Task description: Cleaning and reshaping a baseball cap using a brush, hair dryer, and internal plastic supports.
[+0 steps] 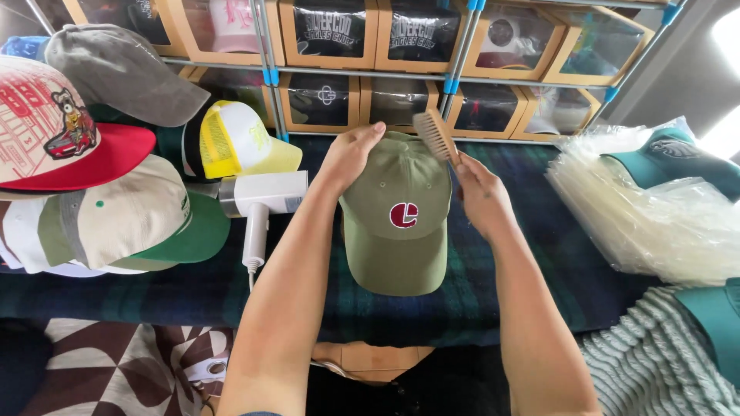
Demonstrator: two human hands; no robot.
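Observation:
An olive green cap point(397, 219) with a round red and white badge on its front lies on the dark plaid cloth point(193, 289), brim toward me. My left hand point(348, 154) grips the back left of its crown. My right hand point(482, 196) holds a small wooden brush point(436, 135) by its handle, with the bristles against the cap's top right edge.
A white handheld steamer point(258, 202) lies left of the cap. Several caps are piled at the left, among them a yellow and white one point(235, 139). A stack of clear plastic bags point(655, 208) sits at the right. Shelves of boxed caps point(331, 35) run along the back.

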